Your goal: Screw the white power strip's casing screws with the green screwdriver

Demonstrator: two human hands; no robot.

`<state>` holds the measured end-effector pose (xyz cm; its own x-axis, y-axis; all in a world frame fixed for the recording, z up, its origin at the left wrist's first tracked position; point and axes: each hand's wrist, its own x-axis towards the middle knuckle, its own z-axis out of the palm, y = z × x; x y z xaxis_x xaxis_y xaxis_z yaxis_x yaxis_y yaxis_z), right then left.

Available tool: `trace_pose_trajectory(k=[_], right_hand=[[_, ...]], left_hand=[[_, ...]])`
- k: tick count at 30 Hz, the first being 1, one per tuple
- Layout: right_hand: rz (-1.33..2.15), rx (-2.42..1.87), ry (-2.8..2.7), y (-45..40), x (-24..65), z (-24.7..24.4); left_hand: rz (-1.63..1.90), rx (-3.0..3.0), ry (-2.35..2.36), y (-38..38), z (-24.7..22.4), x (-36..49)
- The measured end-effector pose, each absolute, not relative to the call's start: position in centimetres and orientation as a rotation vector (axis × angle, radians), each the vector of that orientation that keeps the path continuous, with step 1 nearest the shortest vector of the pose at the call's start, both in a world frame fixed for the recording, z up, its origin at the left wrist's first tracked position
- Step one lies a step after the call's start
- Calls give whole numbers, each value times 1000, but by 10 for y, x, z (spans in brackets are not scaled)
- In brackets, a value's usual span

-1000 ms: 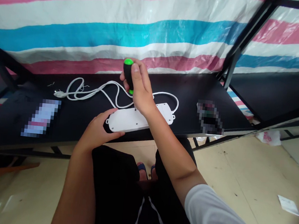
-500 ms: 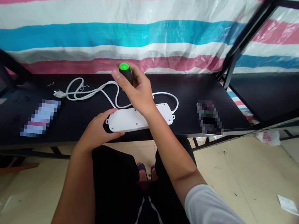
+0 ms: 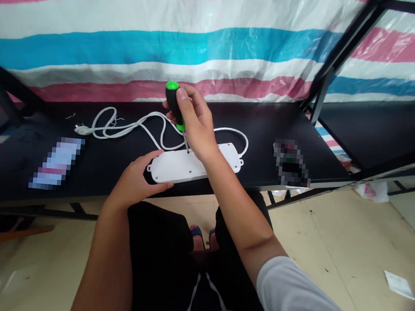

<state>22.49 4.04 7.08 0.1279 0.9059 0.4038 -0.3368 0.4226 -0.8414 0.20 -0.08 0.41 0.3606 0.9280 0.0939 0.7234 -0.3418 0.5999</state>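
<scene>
A white power strip point(image 3: 177, 167) lies with its screw-holed underside up near the front edge of the black table point(image 3: 264, 131). My left hand point(image 3: 135, 178) grips its left end, thumb along the near side and fingers at the far side. In my right hand point(image 3: 198, 123) is a screwdriver point(image 3: 174, 98) with a black and green handle, held nearly upright. The screwdriver's shaft points down to the far edge of the strip, by a screw hole there; whether the tip is seated I cannot tell. The strip's white cord point(image 3: 145, 120) loops behind it, ending in a plug point(image 3: 82, 130) at the left.
A blurred-out flat object point(image 3: 57, 163) lies at the left of the table and another point(image 3: 291, 162) at the right. Behind hangs a striped plastic sheet point(image 3: 167, 39). Black metal frame posts point(image 3: 321, 93) stand at both sides.
My right hand's fingers have shifted round the screwdriver handle, showing more of it and its shaft. My left hand and the power strip stay put.
</scene>
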Motion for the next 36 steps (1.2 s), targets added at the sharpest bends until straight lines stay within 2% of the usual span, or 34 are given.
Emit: trace_pose_trajectory(k=[17,28,36], right_hand=[[978,-611,-1037,36,215,69],[1078,-637,-1100,40,225,68],[1119,-401,-1103,47,228,56]], left_hand=[[609,2155,1422,-1,4,2],[605,2177,1414,0,3,2],[586,2167,1428,-1,6,3]])
